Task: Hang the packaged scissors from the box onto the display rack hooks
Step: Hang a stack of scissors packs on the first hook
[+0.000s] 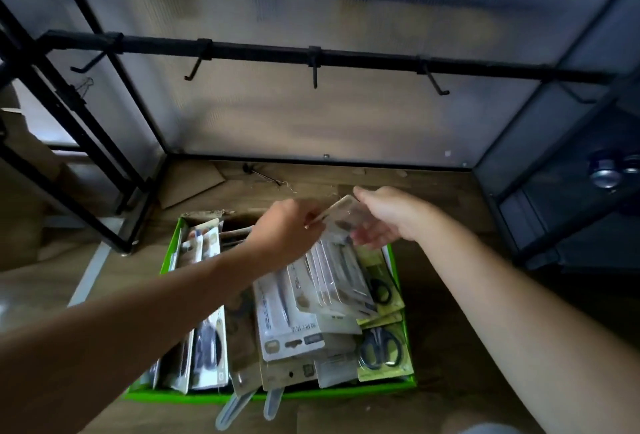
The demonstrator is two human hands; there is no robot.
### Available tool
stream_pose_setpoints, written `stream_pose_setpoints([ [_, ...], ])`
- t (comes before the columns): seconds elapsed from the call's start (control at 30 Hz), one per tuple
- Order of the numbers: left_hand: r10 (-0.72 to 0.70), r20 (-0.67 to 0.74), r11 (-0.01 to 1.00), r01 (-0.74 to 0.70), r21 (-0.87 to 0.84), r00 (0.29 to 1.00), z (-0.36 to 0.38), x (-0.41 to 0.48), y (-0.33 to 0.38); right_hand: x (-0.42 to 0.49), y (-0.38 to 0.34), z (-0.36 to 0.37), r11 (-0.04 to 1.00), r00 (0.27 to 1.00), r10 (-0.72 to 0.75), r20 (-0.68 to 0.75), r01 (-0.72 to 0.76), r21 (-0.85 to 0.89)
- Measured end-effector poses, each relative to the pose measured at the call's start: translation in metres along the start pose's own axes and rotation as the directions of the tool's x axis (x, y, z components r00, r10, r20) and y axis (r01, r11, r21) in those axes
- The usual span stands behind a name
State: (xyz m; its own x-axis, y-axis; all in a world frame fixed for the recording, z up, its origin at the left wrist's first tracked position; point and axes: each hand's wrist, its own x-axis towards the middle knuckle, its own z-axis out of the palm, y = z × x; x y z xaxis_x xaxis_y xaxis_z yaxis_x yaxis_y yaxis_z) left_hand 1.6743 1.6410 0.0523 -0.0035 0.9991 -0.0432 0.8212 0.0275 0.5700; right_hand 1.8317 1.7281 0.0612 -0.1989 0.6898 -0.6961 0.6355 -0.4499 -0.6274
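Above the green box's (329,391) far edge | left hand (282,229) pinches the top of a fanned bundle of packaged scissors (332,260); right hand (388,219) curls round the same end | lower ends rest on packs in the box | hooks (314,73) bare | likely light, stiff card, slick blister: grip one pack near its top.

A green box (329,393) on the floor is crammed with flat packaged scissors (381,350), some upright at its left and others overlapping at its right. Above it, the left hand (287,229) and right hand (388,215) grip a tilted, fanned bunch of packs (341,225). Black hooks (314,73) jut from the rail (259,51) higher up.
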Motion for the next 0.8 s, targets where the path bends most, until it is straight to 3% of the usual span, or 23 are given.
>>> stream_pose_setpoints([
  [0.13,-0.059,-0.161,0.977,0.024,-0.210,0.985,-0.027,0.013,-0.019,0.000,-0.004,0.007,0.984,0.977,-0.172,-0.123,0.163,-0.076],
  [0.37,-0.134,-0.190,0.892,0.034,-0.451,0.973,-0.053,0.029,-0.032,0.002,-0.002,0.006,0.928,0.923,-0.369,-0.106,0.373,0.017],
  [0.47,-0.149,-0.212,0.869,0.026,-0.494,0.966,-0.066,0.039,-0.034,0.004,0.000,0.007,0.879,0.884,-0.466,-0.034,0.458,-0.128],
  [0.57,-0.165,-0.191,0.809,0.023,-0.587,0.968,-0.074,0.047,-0.036,0.013,-0.005,0.021,0.843,0.844,-0.524,-0.115,0.496,-0.208],
  [0.8,-0.232,-0.199,0.615,-0.015,-0.788,0.952,-0.104,0.042,-0.057,0.024,-0.037,0.065,0.751,0.742,-0.659,-0.126,0.658,-0.053],
])
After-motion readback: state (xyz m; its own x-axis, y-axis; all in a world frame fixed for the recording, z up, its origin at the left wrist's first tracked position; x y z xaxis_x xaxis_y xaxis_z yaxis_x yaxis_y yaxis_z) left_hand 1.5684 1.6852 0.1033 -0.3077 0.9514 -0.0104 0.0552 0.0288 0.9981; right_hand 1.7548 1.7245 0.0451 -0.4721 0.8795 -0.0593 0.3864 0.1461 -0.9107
